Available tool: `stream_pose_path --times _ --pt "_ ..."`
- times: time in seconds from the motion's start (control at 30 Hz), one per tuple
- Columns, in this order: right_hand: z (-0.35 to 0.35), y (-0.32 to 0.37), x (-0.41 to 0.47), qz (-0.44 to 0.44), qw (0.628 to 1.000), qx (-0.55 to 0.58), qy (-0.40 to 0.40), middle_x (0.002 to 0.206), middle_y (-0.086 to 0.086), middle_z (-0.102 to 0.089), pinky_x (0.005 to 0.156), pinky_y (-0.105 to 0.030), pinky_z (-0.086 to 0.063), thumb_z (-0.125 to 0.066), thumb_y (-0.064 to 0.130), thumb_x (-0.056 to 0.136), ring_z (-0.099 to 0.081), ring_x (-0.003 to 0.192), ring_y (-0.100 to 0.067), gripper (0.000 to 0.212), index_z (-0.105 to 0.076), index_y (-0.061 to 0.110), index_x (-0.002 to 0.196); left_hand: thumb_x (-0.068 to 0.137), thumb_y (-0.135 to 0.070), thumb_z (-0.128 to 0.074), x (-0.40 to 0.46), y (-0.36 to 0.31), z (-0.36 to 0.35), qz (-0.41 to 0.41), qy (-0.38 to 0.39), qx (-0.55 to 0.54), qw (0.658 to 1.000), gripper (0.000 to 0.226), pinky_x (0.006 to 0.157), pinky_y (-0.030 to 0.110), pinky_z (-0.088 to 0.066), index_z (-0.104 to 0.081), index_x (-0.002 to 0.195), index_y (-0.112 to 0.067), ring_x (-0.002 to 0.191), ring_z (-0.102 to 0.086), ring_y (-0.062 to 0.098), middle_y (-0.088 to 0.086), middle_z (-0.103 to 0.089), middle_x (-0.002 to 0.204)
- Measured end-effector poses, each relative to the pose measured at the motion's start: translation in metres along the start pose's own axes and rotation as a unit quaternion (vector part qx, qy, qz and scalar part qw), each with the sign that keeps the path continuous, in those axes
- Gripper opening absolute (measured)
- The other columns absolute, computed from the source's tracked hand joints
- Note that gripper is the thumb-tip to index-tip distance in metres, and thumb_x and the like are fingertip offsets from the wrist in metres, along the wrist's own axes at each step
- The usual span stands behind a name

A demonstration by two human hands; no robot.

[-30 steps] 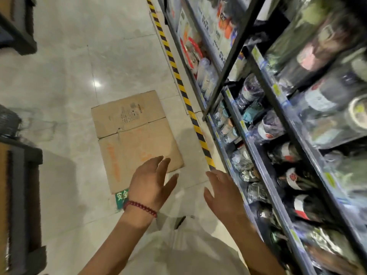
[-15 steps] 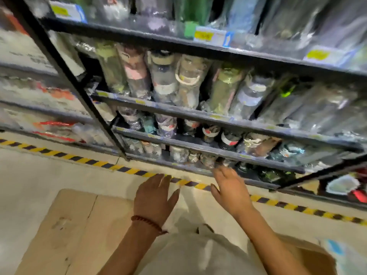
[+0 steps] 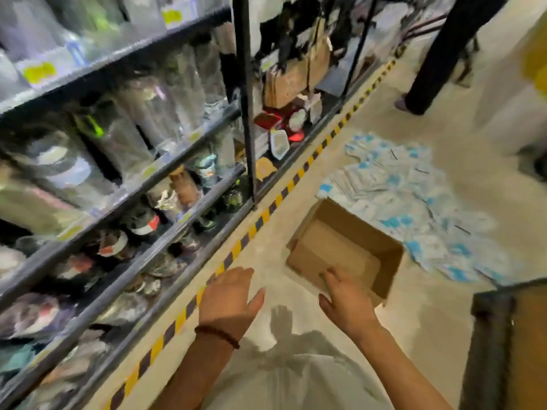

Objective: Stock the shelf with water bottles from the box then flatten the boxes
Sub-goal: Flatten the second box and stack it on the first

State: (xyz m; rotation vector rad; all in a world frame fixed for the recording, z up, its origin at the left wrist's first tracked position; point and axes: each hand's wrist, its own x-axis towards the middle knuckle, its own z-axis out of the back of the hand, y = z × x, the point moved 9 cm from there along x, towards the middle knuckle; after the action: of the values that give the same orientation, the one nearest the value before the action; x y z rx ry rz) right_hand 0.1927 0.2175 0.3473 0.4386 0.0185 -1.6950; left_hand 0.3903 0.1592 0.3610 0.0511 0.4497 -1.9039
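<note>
1. Here, low in the middle of the frame, the left hand [image 3: 229, 297] is held out flat over the floor, palm down, fingers straight and slightly apart, holding nothing; a dark beaded bracelet [image 3: 217, 335] circles its wrist.
2. Just right of it, the right hand [image 3: 347, 300] reaches forward with fingers straight and loosely spread, its fingertips at the near rim of the box; whether they touch the cardboard cannot be told.
3. The cardboard box [image 3: 384, 253] stands open on the floor at centre right, no bottles showing inside, only its brown bottom.
4. Beyond the box, toward the right of the frame, a heap of white-and-blue plastic wrapping [image 3: 414, 196] lies spread on the floor, touching or just beside the box's far side.
5. The shelf [image 3: 165, 173] fills the left half of the frame, its dark tiers packed with bottles [image 3: 142, 125] that are blurred.
6. A yellow-and-black striped tape [image 3: 266, 216] runs on the floor along the foot of the shelf, from lower left to upper right.
7. In the upper right, another person's dark trouser leg [image 3: 438, 63] stands on the floor.
8. A dark-framed piece of furniture [image 3: 491, 344] sits at the lower right edge.
</note>
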Motion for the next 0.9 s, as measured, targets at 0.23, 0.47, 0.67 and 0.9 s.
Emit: stream_pose_path --times 0.23,0.47,0.67,0.9 --pt "0.016 -0.087 0.010 -0.105 0.993 0.044 -0.013 0.129 -0.004 -0.051 0.091 -0.031 -0.041 -0.047 0.027 0.093 -0.047 0.116 -0.023 0.038 -0.050 0.015 0.129 0.080 -0.053 -0.035 0.081 -0.095 -0.008 -0.117 0.017 0.039 0.992 0.060 0.086 0.037 -0.051 -0.068 0.113 -0.014 0.102 -0.064 0.026 0.005 -0.069 0.110" --pt "-0.003 -0.164 0.040 -0.177 0.982 0.069 0.007 0.126 -0.005 -0.053 0.089 -0.031 -0.044 -0.052 0.023 0.091 -0.050 0.115 -0.025 0.034 -0.054 0.014 0.123 0.087 -0.042 -0.059 0.164 -0.152 -0.063 -0.159 0.105 0.040 0.981 0.042 0.085 0.041 -0.051 -0.065 0.115 -0.012 0.103 -0.063 0.029 0.008 -0.067 0.112" --pt "-0.088 -0.229 0.071 -0.257 0.960 0.071 0.093 0.140 -0.003 -0.044 0.097 -0.030 -0.042 -0.046 0.030 0.095 -0.043 0.126 -0.023 0.046 -0.041 0.017 0.138 0.077 -0.042 -0.066 0.249 -0.165 -0.149 -0.231 0.127 0.080 0.961 0.033 0.064 0.036 -0.055 -0.071 0.089 -0.012 0.078 -0.068 0.029 0.008 -0.070 0.087" --pt "-0.212 -0.287 0.134 -0.301 0.943 0.059 0.129 0.138 -0.003 -0.045 0.094 -0.031 -0.043 -0.045 0.030 0.095 -0.043 0.124 -0.024 0.045 -0.041 0.017 0.138 0.091 -0.046 -0.049 0.339 -0.145 -0.288 -0.261 0.146 0.104 0.949 0.043 0.090 0.031 -0.044 -0.054 0.124 -0.020 0.110 -0.053 0.021 0.002 -0.058 0.122"
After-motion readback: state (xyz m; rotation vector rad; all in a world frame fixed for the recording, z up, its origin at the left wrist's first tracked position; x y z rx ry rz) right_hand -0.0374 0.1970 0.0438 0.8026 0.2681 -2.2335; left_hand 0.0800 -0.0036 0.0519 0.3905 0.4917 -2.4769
